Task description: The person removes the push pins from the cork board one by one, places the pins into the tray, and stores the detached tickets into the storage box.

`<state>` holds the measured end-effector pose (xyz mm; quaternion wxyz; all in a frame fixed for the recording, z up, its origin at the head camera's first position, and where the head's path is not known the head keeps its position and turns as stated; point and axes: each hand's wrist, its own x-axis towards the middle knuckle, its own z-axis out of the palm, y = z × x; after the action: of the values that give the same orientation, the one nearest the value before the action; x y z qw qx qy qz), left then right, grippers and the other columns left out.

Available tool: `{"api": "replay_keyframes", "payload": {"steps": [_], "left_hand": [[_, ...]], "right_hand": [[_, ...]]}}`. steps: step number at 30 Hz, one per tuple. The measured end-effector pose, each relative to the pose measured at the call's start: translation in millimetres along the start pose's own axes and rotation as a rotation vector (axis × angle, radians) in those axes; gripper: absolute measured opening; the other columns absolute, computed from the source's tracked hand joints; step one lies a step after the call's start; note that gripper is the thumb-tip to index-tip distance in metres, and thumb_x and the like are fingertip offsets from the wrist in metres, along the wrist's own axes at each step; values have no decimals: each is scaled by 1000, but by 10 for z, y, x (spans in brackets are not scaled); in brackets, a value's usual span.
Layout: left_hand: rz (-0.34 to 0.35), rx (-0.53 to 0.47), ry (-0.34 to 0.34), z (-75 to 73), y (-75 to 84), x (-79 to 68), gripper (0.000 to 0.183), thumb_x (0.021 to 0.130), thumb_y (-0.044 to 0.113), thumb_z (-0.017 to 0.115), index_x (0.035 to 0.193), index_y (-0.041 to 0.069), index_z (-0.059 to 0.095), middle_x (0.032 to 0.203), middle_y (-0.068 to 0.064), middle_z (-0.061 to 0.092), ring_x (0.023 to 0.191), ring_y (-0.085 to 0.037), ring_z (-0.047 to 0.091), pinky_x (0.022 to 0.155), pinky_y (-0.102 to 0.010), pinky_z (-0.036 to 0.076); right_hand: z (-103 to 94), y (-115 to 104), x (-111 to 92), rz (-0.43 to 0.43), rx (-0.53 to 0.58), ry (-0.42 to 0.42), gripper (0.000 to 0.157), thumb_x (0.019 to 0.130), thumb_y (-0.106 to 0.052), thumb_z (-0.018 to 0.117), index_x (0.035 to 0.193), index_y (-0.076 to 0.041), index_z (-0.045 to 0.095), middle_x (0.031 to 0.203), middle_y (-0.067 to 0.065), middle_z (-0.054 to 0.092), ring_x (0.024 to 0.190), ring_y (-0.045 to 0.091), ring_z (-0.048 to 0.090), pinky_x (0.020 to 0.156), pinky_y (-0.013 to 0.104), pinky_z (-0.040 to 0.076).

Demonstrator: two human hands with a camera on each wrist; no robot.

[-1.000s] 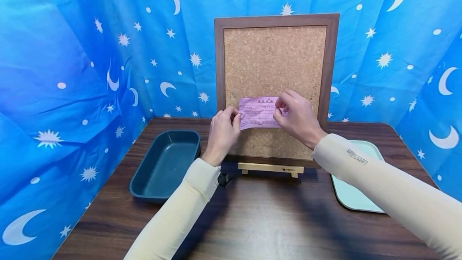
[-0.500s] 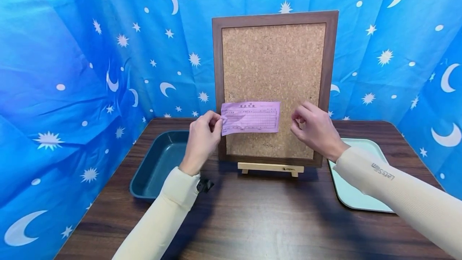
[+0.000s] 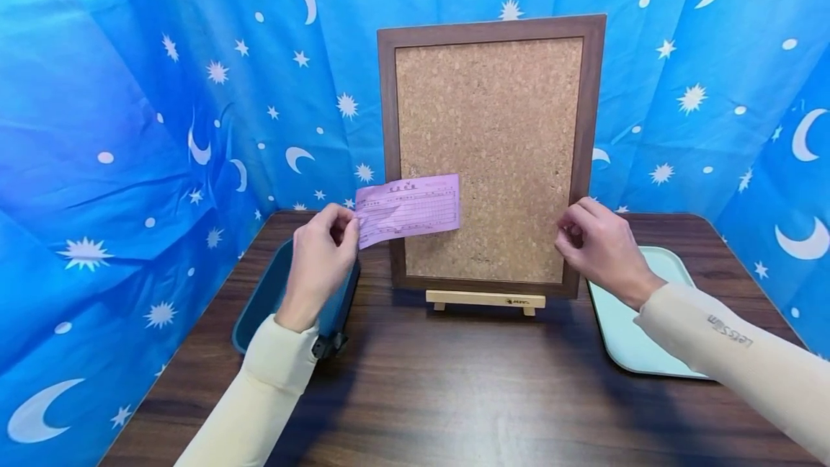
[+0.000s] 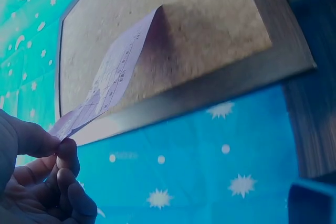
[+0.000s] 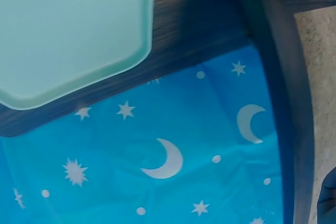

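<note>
Pinched at its nine o'clock edge by the left hand, the printed form is best steadied at three, the right hand being curled, seemingly empty.

There are two bare hands, one left hand and one right hand, and two cream fabric sleeves. There is one rectangular pink printed paper slip, one brown-framed cork board and one pale wooden stand. Rectangular trays number two: one deep teal tray and one shallow mint-green tray. There is one dark wood-grain table.
</note>
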<state>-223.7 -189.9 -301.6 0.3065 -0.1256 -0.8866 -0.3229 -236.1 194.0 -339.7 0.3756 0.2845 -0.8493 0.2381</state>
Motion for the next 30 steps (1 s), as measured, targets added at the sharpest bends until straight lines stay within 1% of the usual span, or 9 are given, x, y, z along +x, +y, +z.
{"api": "replay_keyframes", "payload": {"steps": [2, 8, 11, 14, 16, 20, 24, 27, 30], "left_hand": [[-24, 15, -4, -69, -48, -27, 12, 94, 15, 59, 97, 5, 64, 78, -5, 60, 64, -18, 50, 53, -26, 42], [-93, 94, 6, -294, -231, -121, 14, 93, 14, 59, 99, 3, 65, 80, -8, 61, 65, -20, 50, 53, -25, 42], [-129, 123, 16, -405, -348, -173, 16, 93, 15, 59, 101, 2, 64, 81, -9, 61, 66, -20, 51, 53, -23, 43], [-161, 152, 24, -507, -483, -225, 18, 93, 14, 58, 105, 1, 63, 83, -9, 62, 67, -20, 51, 55, -21, 43], [-181, 175, 24, -560, -579, -264, 19, 93, 14, 57, 107, 2, 62, 83, -9, 62, 67, -21, 52, 56, -21, 42], [-235, 218, 5, -638, -767, -340, 22, 93, 13, 55, 112, 3, 57, 82, -10, 61, 65, -22, 52, 54, -23, 41], [-292, 254, -23, -681, -938, -421, 20, 91, 11, 53, 110, 4, 53, 81, -12, 59, 62, -25, 52, 47, -26, 41], [-321, 283, -37, -687, -1040, -491, 18, 91, 10, 52, 107, 3, 57, 82, -15, 59, 65, -27, 52, 49, -30, 41], [-363, 308, -42, -689, -1087, -549, 21, 92, 12, 51, 105, 2, 64, 89, -19, 62, 70, -29, 52, 52, -33, 40]], "right_hand": [[-37, 35, -23, 1, -1, 7, 14, 73, 4, 67, 78, -7, 59, 77, 2, 52, 68, 15, 49, 60, 27, 40], [-182, 145, -110, 10, -6, 57, 9, 75, 0, 64, 78, -6, 59, 77, 3, 52, 66, 13, 47, 59, 22, 34], [-289, 192, -164, 35, -26, 66, 6, 76, -2, 64, 79, -4, 60, 79, 3, 53, 67, 12, 48, 60, 22, 34], [-377, 234, -240, 71, -61, 37, 9, 75, -1, 66, 81, -4, 61, 80, 3, 54, 69, 13, 48, 62, 21, 36], [-399, 260, -302, 95, -79, 17, 13, 74, 1, 68, 82, -5, 61, 80, 3, 54, 69, 12, 48, 63, 20, 35], [-379, 310, -470, 136, -90, -28, 18, 71, 3, 71, 82, -8, 62, 80, 1, 54, 70, 12, 46, 62, 19, 35], [-330, 370, -659, 175, -86, -81, 20, 71, 2, 72, 81, -11, 62, 79, -2, 53, 70, 12, 46, 60, 19, 37], [-304, 440, -768, 216, -87, -120, 18, 71, 2, 71, 79, -11, 61, 77, -2, 52, 69, 15, 47, 58, 25, 39], [-293, 526, -851, 269, -87, -184, 16, 72, 0, 70, 80, -10, 62, 75, -1, 53, 68, 17, 48, 58, 32, 41]]}}
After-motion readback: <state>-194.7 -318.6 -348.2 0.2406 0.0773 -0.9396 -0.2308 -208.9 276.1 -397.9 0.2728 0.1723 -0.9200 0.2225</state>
